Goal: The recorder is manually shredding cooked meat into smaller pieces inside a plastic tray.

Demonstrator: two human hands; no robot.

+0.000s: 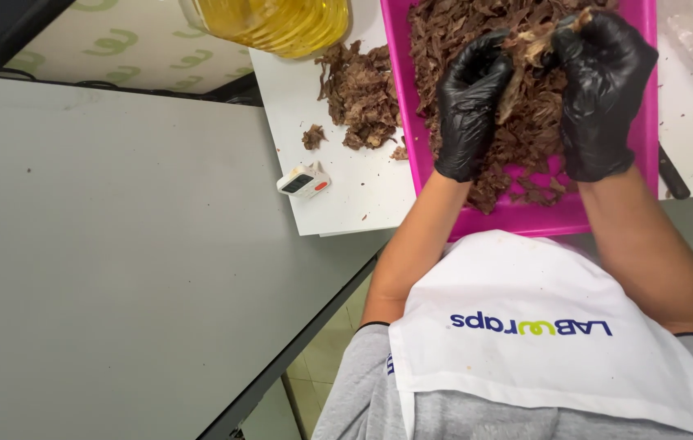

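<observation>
We've got a chunk of cooked meat (536, 45) pinched between both gloved hands, held over the pink tray (648, 122) of shredded meat (518, 138). Left hand (473, 102) and right hand (599, 90) both clamped on the chunk, fingers curled. Left of tray: loose meat pile (359, 94) on white board (346, 195), small white timer (303, 181) near edge. Oil jug (269, 23) far left. Grey worktop (118, 269) beyond.

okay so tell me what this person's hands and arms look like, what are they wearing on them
Both the left hand and the right hand wear glossy black disposable gloves that end just past the wrists. The forearms are bare. Grey short sleeves with dark trim begin near the elbows. No watch, jewellery or markings show.
</observation>
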